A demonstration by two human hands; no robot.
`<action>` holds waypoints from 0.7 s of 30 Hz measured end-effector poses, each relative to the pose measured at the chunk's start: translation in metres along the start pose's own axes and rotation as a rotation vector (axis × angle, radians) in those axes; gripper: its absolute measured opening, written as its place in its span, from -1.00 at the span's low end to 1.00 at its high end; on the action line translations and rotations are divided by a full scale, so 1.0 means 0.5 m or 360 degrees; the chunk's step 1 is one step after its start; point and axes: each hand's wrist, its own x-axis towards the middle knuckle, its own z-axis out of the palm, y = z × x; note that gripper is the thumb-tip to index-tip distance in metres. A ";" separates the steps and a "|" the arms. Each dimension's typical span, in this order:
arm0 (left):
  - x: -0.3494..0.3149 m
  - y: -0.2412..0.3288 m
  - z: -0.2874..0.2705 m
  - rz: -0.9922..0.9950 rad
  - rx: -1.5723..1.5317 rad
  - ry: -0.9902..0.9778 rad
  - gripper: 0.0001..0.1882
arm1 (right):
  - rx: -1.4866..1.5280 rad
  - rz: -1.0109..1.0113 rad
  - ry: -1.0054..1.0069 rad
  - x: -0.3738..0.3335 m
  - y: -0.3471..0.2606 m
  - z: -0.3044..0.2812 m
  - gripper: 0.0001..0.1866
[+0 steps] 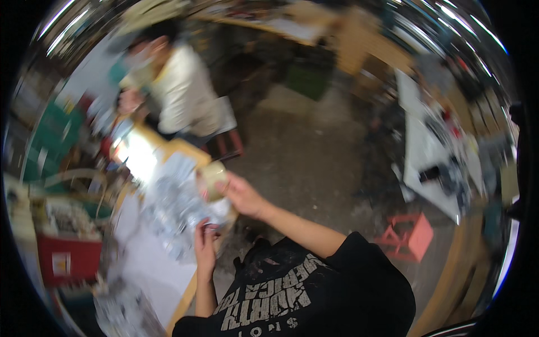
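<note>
Visibly, pale shirt lettering [275, 300]; of two hands [245, 196], the right with yellowish roll [213, 178]

A white worktop [149, 276] edged in pale wood carries a loose heap of clear, bluish plastic pieces [171, 205], spread along its right edge toward the far end, where a bright glare washes out the surface. Near the close left corner sits a crumpled clear plastic bag [128, 308]; whether it rests fully on top cannot be told. Across the bare grey floor [314, 146], well apart from the worktop's right edge, stands a coral stool [414, 236]. Beyond, a second white worktop [424, 149] bears a black object [430, 173], blurred, by its near left corner.
</note>
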 end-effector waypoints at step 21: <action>-0.793 -0.098 1.180 -0.1148 -0.0173 -0.1923 -0.36 | -0.1581 -0.0457 0.2410 -1.519 -0.269 -0.146 -0.49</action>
